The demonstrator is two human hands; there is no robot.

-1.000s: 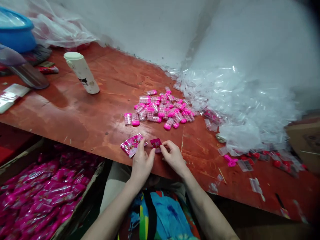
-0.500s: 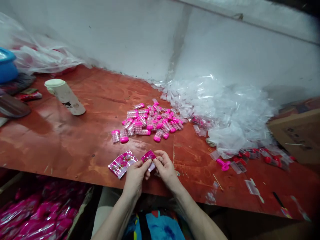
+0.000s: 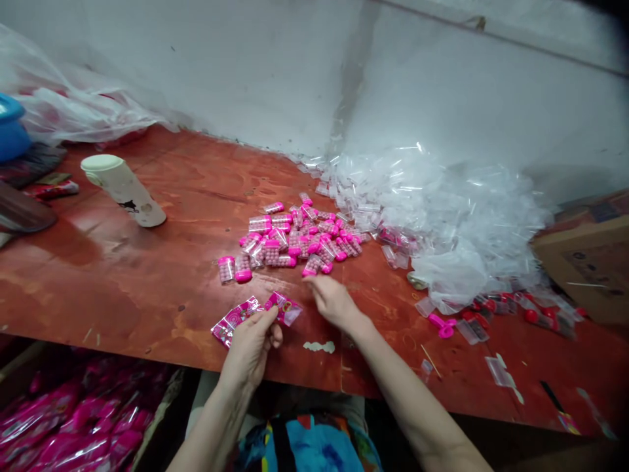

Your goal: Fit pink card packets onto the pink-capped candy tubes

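My left hand pinches a small glossy pink printed wrapper with a clear end, over the table's near edge. Beneath it lies a stack of similar pink wrappers, partly covered by the hand. My right hand is stretched to the near side of a pile of small clear containers with pink caps and pink beads inside. Its closed fingertips meet the pink end of one container at the pile's front; the fingers partly hide that end.
Clear plastic pieces are heaped along the wall at right, with red-capped tubes and a cardboard box beside them. A pale bottle stands at left. Below the table's left edge, a box holds pink packages.
My right hand has let go of the pink wrapper and moved forward to the containers. My left hand has kept the wrapper and shifted slightly left. A pale torn patch on the table is now uncovered.
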